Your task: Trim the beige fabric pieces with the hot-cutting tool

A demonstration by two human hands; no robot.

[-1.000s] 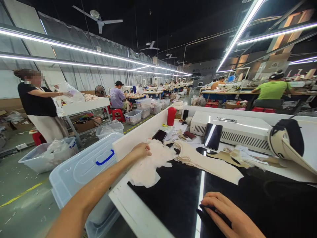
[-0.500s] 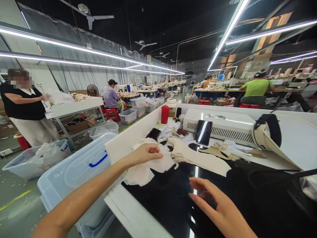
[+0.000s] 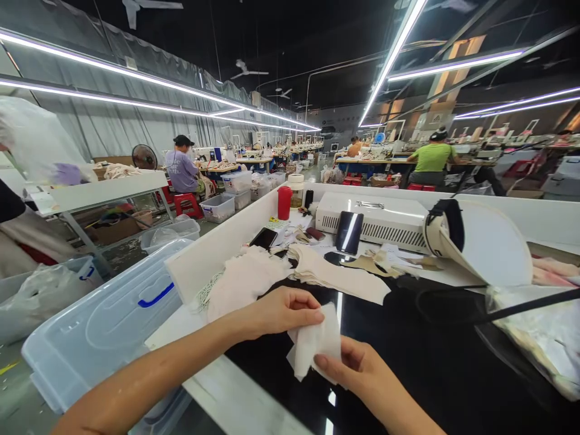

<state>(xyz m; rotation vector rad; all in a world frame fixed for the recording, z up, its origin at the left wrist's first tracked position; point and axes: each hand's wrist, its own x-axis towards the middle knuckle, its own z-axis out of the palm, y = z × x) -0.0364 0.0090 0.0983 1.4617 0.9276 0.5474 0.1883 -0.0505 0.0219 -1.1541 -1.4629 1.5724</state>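
Head view: your left grip [image 3: 285, 311] pinches the upper edge of a thin white piece [image 3: 312, 345]; your right grip [image 3: 362, 370] pinches its lower right edge, above the black worktop [image 3: 408, 344]. The step in hand appears to be two-handed handling of this piece; the next move calls for light, even pressure. Beyond the left grip lies a pale pile [image 3: 247, 275]. Lettering on a purple shirt [image 3: 182, 171], far ahead and left of both grips, cannot be read with certainty.
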